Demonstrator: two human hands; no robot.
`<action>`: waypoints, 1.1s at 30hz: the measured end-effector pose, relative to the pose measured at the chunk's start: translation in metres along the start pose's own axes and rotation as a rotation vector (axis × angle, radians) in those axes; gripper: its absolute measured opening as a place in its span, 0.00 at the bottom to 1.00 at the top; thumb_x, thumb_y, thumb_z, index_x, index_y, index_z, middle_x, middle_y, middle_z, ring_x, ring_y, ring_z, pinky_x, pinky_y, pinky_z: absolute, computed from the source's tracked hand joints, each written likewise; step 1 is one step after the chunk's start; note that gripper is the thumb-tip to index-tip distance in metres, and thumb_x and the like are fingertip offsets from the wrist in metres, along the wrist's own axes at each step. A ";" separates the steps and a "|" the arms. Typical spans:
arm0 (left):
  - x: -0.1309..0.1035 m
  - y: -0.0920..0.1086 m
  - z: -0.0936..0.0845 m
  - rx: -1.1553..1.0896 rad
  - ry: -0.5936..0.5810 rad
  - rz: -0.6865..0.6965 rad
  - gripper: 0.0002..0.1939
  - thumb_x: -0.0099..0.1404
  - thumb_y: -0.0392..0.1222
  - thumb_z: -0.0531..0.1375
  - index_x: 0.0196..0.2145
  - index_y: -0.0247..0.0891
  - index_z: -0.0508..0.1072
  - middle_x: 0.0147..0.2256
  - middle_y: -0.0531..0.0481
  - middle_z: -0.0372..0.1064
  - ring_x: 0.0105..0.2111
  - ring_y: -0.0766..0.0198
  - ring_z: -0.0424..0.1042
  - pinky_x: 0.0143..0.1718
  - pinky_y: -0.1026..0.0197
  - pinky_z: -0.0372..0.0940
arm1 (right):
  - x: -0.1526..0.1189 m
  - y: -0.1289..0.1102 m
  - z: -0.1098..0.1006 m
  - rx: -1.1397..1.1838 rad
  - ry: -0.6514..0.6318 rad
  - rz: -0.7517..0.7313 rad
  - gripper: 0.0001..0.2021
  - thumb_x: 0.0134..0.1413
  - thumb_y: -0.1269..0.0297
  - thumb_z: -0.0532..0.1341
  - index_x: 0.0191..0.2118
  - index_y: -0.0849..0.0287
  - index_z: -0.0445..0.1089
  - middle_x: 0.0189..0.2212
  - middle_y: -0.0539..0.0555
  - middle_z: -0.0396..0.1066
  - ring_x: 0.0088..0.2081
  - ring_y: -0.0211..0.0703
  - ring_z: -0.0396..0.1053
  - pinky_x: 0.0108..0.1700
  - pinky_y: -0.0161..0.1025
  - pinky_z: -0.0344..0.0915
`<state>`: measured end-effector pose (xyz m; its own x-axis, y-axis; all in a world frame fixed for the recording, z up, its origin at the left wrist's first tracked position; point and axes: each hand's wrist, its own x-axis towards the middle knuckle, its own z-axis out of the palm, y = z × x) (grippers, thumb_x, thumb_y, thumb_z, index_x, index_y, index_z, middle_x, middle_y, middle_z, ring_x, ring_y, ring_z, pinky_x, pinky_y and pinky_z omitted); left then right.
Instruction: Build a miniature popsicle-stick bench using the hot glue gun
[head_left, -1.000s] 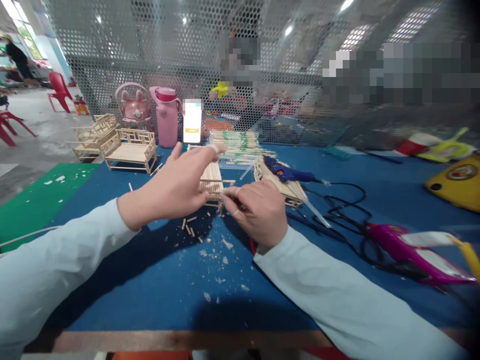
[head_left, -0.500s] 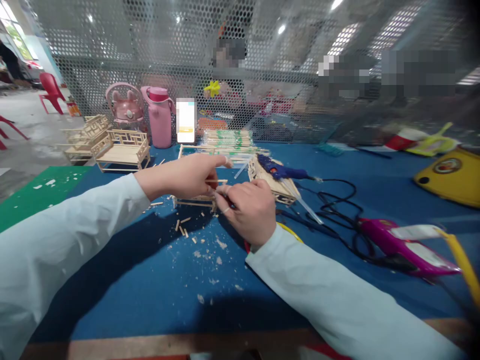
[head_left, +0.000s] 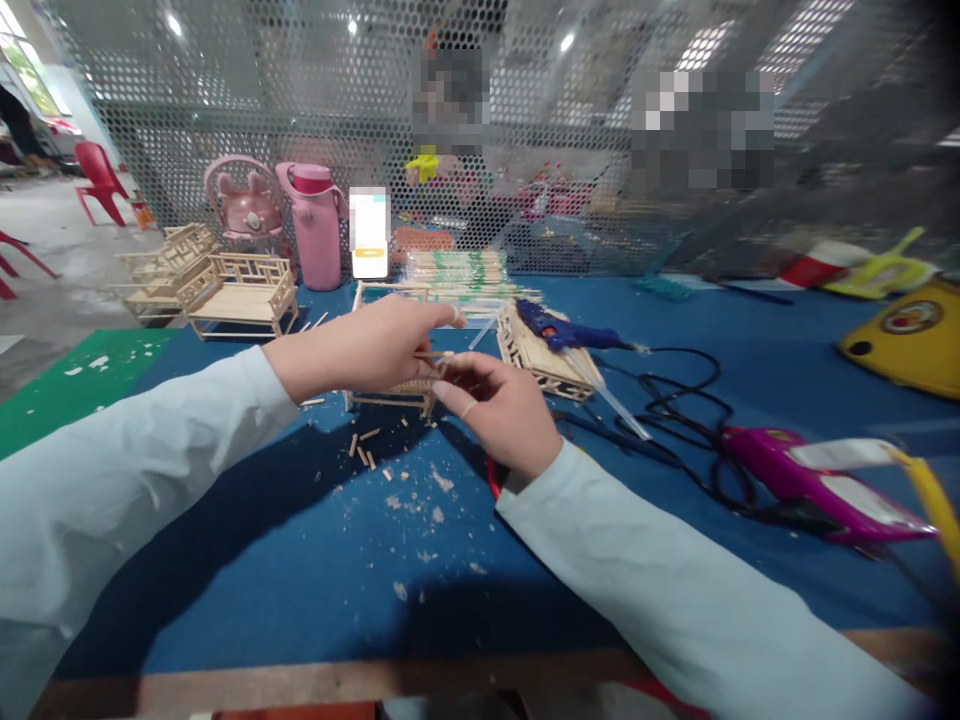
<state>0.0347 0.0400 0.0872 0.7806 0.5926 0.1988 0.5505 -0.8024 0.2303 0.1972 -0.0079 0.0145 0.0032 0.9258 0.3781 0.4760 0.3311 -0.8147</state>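
A miniature wooden bench frame [head_left: 391,402] made of thin sticks stands on the blue table, mostly covered by my hands. My left hand [head_left: 379,345] reaches over it, with thumb and fingers closed on a thin wooden stick [head_left: 435,354] and the index finger pointing out to the right. At the frame's right end is my right hand [head_left: 514,415], its fingers bent and thumb near the fingertips; whatever they pinch is too small to make out. A red curved handle [head_left: 493,476] shows partly from under the right hand.
Finished miniature benches [head_left: 244,295] stand at left, near a pink bottle [head_left: 316,235] and a lit phone [head_left: 370,235]. Bundled sticks [head_left: 457,270] lie behind. A blue glue gun [head_left: 562,332] rests on another wooden piece [head_left: 525,350]. Black cables [head_left: 675,400] and a magenta tool [head_left: 817,490] lie right.
My right hand has loosened from a tight grip, its fingers rising and parting somewhat at the frame's right end. My left hand stays nearly in place. The view has shifted slightly.
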 end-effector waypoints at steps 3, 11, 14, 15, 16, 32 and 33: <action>0.000 0.001 0.001 0.025 0.011 0.010 0.25 0.58 0.34 0.59 0.54 0.32 0.65 0.33 0.46 0.75 0.35 0.58 0.73 0.36 0.63 0.61 | 0.002 0.003 0.001 0.053 -0.039 0.001 0.08 0.45 0.62 0.61 0.31 0.60 0.71 0.24 0.51 0.70 0.26 0.38 0.65 0.35 0.41 0.64; 0.000 0.002 0.002 0.053 0.027 0.010 0.25 0.59 0.36 0.60 0.54 0.32 0.65 0.34 0.44 0.75 0.38 0.55 0.73 0.37 0.62 0.61 | 0.004 -0.001 0.004 0.224 0.006 0.038 0.06 0.39 0.65 0.63 0.28 0.58 0.68 0.25 0.50 0.71 0.27 0.38 0.67 0.35 0.41 0.66; 0.000 0.001 0.002 0.058 0.024 0.023 0.25 0.59 0.37 0.59 0.55 0.32 0.64 0.35 0.44 0.75 0.40 0.56 0.73 0.39 0.62 0.61 | 0.005 0.000 0.002 0.239 -0.011 0.053 0.06 0.41 0.64 0.63 0.29 0.58 0.70 0.26 0.51 0.73 0.29 0.39 0.68 0.38 0.42 0.67; 0.000 0.000 0.002 0.053 0.024 0.023 0.25 0.59 0.36 0.59 0.55 0.33 0.64 0.35 0.44 0.75 0.40 0.56 0.73 0.40 0.62 0.61 | 0.005 0.000 0.002 0.228 -0.019 0.049 0.07 0.41 0.63 0.63 0.30 0.59 0.70 0.27 0.51 0.73 0.30 0.40 0.69 0.38 0.42 0.66; 0.001 0.000 0.002 0.043 0.024 0.021 0.25 0.59 0.36 0.59 0.55 0.33 0.64 0.35 0.45 0.75 0.40 0.57 0.73 0.41 0.62 0.61 | 0.005 0.001 0.001 0.213 -0.028 0.039 0.07 0.42 0.63 0.62 0.30 0.59 0.71 0.27 0.51 0.74 0.30 0.40 0.69 0.39 0.42 0.66; -0.003 -0.001 0.001 0.001 0.023 -0.042 0.26 0.59 0.35 0.60 0.55 0.32 0.64 0.30 0.46 0.74 0.36 0.56 0.73 0.38 0.60 0.61 | 0.006 0.002 0.000 -0.131 -0.112 -0.181 0.07 0.54 0.65 0.55 0.32 0.59 0.69 0.30 0.53 0.72 0.34 0.42 0.67 0.40 0.41 0.64; -0.006 0.000 -0.002 0.004 0.030 -0.040 0.27 0.58 0.35 0.59 0.56 0.33 0.63 0.32 0.45 0.75 0.37 0.56 0.73 0.39 0.60 0.61 | 0.007 0.002 0.001 -0.113 -0.109 -0.180 0.07 0.53 0.65 0.55 0.33 0.59 0.69 0.31 0.53 0.72 0.34 0.42 0.67 0.40 0.41 0.64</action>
<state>0.0298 0.0365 0.0880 0.7489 0.6258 0.2179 0.5820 -0.7785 0.2350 0.1975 -0.0013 0.0154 -0.1825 0.8699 0.4583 0.5557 0.4758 -0.6818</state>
